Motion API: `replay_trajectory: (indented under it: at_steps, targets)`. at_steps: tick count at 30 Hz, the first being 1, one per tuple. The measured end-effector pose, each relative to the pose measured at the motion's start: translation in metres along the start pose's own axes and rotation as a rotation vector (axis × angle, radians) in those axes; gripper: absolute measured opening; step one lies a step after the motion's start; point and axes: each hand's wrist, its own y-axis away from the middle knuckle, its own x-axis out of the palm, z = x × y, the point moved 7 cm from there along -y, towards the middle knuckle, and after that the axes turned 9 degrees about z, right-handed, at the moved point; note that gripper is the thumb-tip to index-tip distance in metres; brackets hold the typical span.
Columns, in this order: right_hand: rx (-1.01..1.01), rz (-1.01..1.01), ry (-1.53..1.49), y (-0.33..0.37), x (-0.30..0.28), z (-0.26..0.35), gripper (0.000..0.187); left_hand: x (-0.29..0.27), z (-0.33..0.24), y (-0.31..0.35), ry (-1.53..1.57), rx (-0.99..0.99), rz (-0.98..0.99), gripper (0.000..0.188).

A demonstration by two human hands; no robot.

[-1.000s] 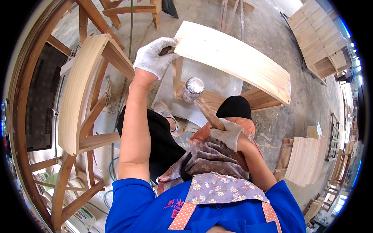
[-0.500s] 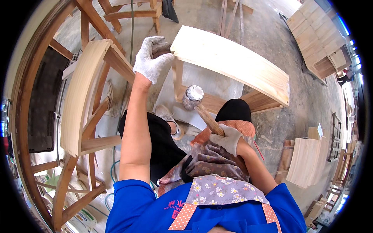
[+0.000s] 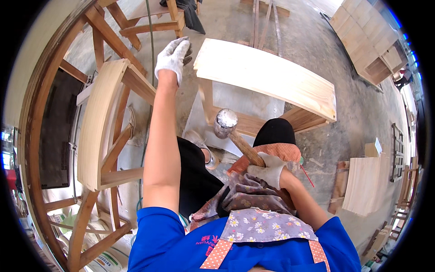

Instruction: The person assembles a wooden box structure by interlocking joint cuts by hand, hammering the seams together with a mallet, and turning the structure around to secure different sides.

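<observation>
My right hand (image 3: 266, 169), in a pale work glove, is wrapped round the wooden handle of a mallet (image 3: 226, 123). Its thick, round, whitish-grey head points away from me, above my lap. In front of me a pale wooden box frame (image 3: 267, 75) stands on its edge, with a broad board uppermost. My left hand (image 3: 173, 58), also gloved, is raised just left of that frame's left end. A gap separates the two, and its fingers are stretched out, holding nothing I can see.
A second pale wooden frame (image 3: 103, 122) leans against brown wooden trestles (image 3: 86, 226) at my left. A grey sheet (image 3: 226, 93) lies under the nearer frame. To the right is a stack of boards (image 3: 364, 186), with a large wooden cabinet (image 3: 364, 36) beyond. A hose (image 3: 151, 36) hangs at left.
My left hand has come off the left end of the box frame and moved a little left. My right hand still grips the mallet, almost where it was.
</observation>
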Motion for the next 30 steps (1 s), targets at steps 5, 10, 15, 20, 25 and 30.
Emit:
replay_trajectory:
  at_steps: [5, 10, 15, 20, 25, 30]
  targets:
    - [-0.083, -0.043, 0.072, 0.007, 0.002, -0.007, 0.05, 0.032, -0.001, -0.044, -0.348, -0.23, 0.199, 0.038]
    - [-0.026, -0.052, -0.015, 0.024, 0.007, -0.013, 0.051, 0.051, 0.007, -0.068, -0.653, -0.355, 0.353, 0.044]
    - [-0.008, -0.096, -0.155, 0.048, 0.003, -0.005, 0.044, 0.036, 0.022, -0.084, -0.584, -0.251, 0.383, 0.041]
    - [-0.256, -0.36, -0.41, 0.108, -0.016, -0.035, 0.039, 0.024, 0.039, -0.094, -0.65, -0.088, 0.246, 0.038]
    - [-0.175, -0.894, -0.829, 0.231, -0.049, -0.134, 0.047, -0.03, 0.073, -0.032, 0.267, -0.364, -0.175, 0.027]
    - [-0.477, -1.244, -0.939, 0.323, -0.081, -0.216, 0.043, -0.041, 0.08, -0.017, 0.319, -0.333, -0.235, 0.024]
